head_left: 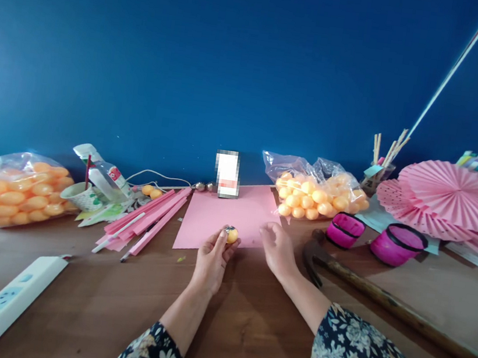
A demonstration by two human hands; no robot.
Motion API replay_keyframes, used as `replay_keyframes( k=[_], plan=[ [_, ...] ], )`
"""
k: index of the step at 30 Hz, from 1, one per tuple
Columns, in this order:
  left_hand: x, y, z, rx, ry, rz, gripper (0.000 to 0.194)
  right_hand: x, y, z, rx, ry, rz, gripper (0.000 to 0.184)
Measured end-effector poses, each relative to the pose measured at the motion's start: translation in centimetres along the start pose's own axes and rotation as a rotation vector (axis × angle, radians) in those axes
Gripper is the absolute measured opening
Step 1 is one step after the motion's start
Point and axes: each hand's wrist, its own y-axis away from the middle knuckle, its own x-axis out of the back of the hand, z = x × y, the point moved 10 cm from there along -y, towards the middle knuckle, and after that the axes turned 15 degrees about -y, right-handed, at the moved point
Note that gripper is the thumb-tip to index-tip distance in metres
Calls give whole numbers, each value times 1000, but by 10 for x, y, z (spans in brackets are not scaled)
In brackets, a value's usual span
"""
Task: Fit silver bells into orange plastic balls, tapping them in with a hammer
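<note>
Near the middle of the head view, my left hand (210,260) pinches a small yellow-orange ball (232,235) between thumb and fingers. Part of the ball's upper left side looks dark and shiny, too small to make out. To the right of it, apart from the ball, my right hand (277,251) hovers with its fingers bent and the tips close together. Whether something tiny is between those tips cannot be seen. Both hands are over the near edge of a pink sheet (221,215) lying on the brown table (245,332).
Clear bags of yellow-orange balls (12,196) (307,197) stand left and right. A hammer (367,278) and magenta rings (398,244) lie right, before pink paper fans (457,193). Pink strips (145,222), a paper cup (80,196) and a power strip (12,296) are left. A phone-like pixelated object (228,173) stands behind.
</note>
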Motion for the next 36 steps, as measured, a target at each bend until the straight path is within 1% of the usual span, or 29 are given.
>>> replay_keyframes(
  k=[2,4,7,10,16,21,24,30,32,36],
  plan=[
    [1,1,1,5,3,7,32,-10,2,-1,57,141,-104,19],
    [0,1,0,12,37,5,33,-20,5,-3,122,267,-192,22],
    [-1,2,1,0,79,-11,31,-29,11,-7,187,389,-274,24],
    [-1,2,2,-20,51,-11,27,-34,14,-9,189,447,-334,22],
    [1,1,0,-26,-23,-4,29,-34,14,-12,171,505,-362,17],
    [1,2,2,-41,-46,-14,31,-30,15,-10,141,536,-334,15],
    [1,3,2,-32,-46,-10,33,-28,15,-14,136,404,-303,16],
    [-6,3,1,-22,-8,-69,33,-34,13,-15,25,-159,-281,16],
    [-8,4,2,-26,-1,-83,34,-35,13,-13,-16,-269,-264,17],
    [-11,6,3,-36,-4,-98,37,-37,15,-7,-108,-404,-243,20]
  ],
)
